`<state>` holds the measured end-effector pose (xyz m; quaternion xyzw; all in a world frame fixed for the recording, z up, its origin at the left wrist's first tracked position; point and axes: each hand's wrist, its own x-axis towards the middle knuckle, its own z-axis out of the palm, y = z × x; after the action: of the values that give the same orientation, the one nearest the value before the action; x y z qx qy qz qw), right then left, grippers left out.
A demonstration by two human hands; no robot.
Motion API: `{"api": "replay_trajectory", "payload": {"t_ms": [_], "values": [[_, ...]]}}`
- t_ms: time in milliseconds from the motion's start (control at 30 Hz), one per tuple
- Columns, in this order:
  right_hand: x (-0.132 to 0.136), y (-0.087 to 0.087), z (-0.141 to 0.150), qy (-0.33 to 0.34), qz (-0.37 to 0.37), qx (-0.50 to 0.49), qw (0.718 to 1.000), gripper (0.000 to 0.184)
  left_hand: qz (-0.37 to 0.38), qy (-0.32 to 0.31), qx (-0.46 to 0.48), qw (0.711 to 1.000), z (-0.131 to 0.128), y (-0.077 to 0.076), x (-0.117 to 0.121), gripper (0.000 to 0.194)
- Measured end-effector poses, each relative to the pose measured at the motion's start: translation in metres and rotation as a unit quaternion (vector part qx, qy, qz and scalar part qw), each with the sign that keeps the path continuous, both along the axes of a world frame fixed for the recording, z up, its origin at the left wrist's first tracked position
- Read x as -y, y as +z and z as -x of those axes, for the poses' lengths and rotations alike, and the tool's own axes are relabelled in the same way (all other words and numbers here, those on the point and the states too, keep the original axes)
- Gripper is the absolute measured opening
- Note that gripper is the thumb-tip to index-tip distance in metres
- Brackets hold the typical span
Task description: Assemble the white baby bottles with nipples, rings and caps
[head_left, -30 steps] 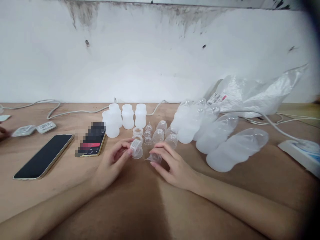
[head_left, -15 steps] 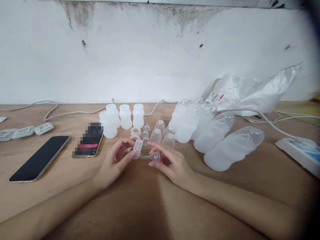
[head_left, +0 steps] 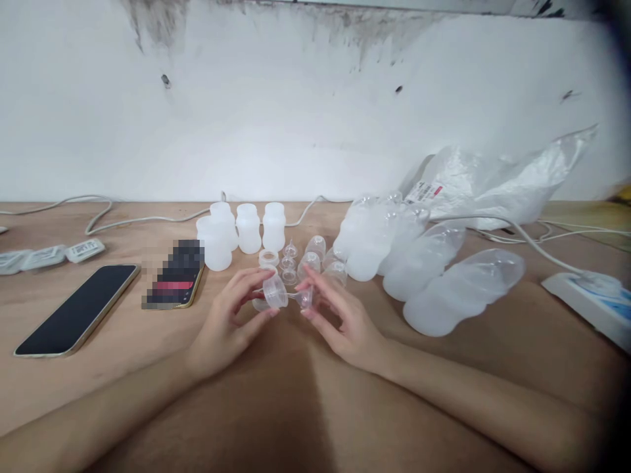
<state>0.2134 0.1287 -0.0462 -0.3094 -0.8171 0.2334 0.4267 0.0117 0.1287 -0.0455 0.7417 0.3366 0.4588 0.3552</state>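
Observation:
Between the thumb and fingers of my left hand (head_left: 235,312) is a clear bottle collar (head_left: 275,291), tilted so its opening faces right. My right hand (head_left: 340,312) pinches a clear silicone bottle teat (head_left: 306,297), its thin tip pointing left at the collar. Just beyond the hands stand more teats (head_left: 289,263) in a short column, white collars (head_left: 269,257) to their left and clear domed caps (head_left: 315,246) to their right. A further clear ring lies partly hidden behind my left fingers.
White bottle bodies (head_left: 249,228) stand at the back left. Capped bottles (head_left: 444,305) lean or lie on the right before a plastic bag (head_left: 488,184). Two phones (head_left: 79,309) lie left, near small labelled packs (head_left: 85,250). A power strip (head_left: 589,302) and cables sit right.
The teat in my right hand has come up to the collar, tip first. My left hand has turned the collar so that its opening faces the teat.

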Motion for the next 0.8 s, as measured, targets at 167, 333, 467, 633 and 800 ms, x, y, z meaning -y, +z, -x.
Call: {"api": "replay_trajectory", "payload": {"t_ms": [167, 333, 467, 633, 800], "values": [[0.0010, 0.0002, 0.0012, -0.004, 0.042, -0.028, 0.999, 0.027, 0.000, 0.003, -0.016, 1.000, -0.0008, -0.0003, -0.0003, 0.040], [0.0011, 0.0020, 0.0012, -0.014, -0.011, -0.020, 1.000, 0.024, 0.013, -0.016, -0.010, 1.000, -0.0016, -0.0017, 0.0011, 0.038], [0.0009, 0.0016, 0.0009, -0.028, -0.033, -0.011, 0.999, 0.033, -0.015, -0.002, -0.035, 0.999, -0.0019, -0.0007, 0.0015, 0.036], [0.0023, 0.0037, 0.0015, -0.057, -0.037, 0.000, 0.998, 0.034, -0.030, 0.031, -0.087, 0.995, -0.0003, -0.0004, 0.0009, 0.037], [0.0031, 0.0063, 0.0063, -0.041, -0.040, -0.024, 0.998, 0.028, -0.038, 0.031, -0.111, 0.993, -0.0005, -0.0005, 0.0008, 0.038]]}}
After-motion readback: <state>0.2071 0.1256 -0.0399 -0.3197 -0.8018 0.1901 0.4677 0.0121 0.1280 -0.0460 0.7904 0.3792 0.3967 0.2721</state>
